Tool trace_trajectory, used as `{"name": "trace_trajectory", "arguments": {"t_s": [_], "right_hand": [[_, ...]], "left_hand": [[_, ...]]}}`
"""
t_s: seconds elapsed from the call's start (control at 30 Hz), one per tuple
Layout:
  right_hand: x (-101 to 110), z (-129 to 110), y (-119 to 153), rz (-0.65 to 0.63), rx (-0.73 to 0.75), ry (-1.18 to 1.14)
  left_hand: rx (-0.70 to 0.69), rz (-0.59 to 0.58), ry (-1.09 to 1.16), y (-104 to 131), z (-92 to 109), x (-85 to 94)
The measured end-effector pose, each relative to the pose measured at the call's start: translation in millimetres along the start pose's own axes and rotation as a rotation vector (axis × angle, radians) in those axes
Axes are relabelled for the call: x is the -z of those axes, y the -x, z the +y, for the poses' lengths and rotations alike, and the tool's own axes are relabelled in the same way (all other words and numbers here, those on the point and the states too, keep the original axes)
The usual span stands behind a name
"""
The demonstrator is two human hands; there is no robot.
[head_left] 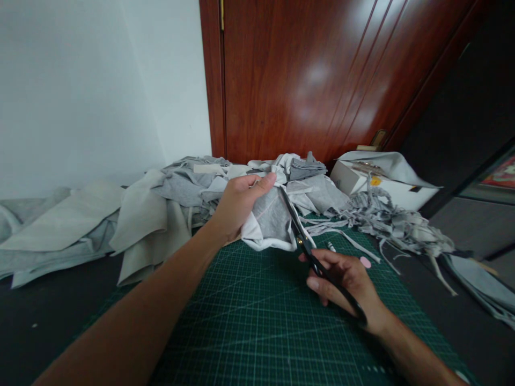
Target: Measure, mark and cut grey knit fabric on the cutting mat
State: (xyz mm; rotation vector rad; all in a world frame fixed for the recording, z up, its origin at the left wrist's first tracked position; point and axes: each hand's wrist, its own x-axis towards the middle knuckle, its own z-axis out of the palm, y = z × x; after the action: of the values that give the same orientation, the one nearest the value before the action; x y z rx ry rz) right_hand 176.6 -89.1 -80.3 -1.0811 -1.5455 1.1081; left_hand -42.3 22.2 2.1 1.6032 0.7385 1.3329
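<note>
My left hand [243, 201] pinches a piece of grey fabric with a white edge [271, 220] between thumb and fingers, held up above the mat. My right hand [346, 279] grips a pair of black scissors [303, 241] by the handles. The blades point up and away, lying along the right edge of the fabric, near my left fingertips. Whether the blades are apart or together I cannot tell. A narrow white strip hangs beside the scissors at the fabric's right side. Under both hands lies a green cutting mat [241, 321] with a grid.
Grey and white fabric pieces [140, 214] are heaped at the left and back. Tangled fabric strips [398, 225] lie at the right, before a white box [362, 179]. A pink disc [365, 262] rests on the mat. Behind stands a brown wooden door [298, 80].
</note>
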Motion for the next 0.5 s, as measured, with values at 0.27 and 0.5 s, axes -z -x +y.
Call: {"name": "trace_trajectory", "arguments": {"t_s": [0.27, 0.5], "right_hand": [[0.6, 1.3, 1.0, -0.002, 0.007, 0.012], [1.9, 2.6, 1.2, 0.013, 0.016, 0.025]], "left_hand": [[0.085, -0.092, 0.133, -0.1, 2.6, 7.1], [-0.140, 0.062, 0.027, -5.9, -3.9, 4.3]]}}
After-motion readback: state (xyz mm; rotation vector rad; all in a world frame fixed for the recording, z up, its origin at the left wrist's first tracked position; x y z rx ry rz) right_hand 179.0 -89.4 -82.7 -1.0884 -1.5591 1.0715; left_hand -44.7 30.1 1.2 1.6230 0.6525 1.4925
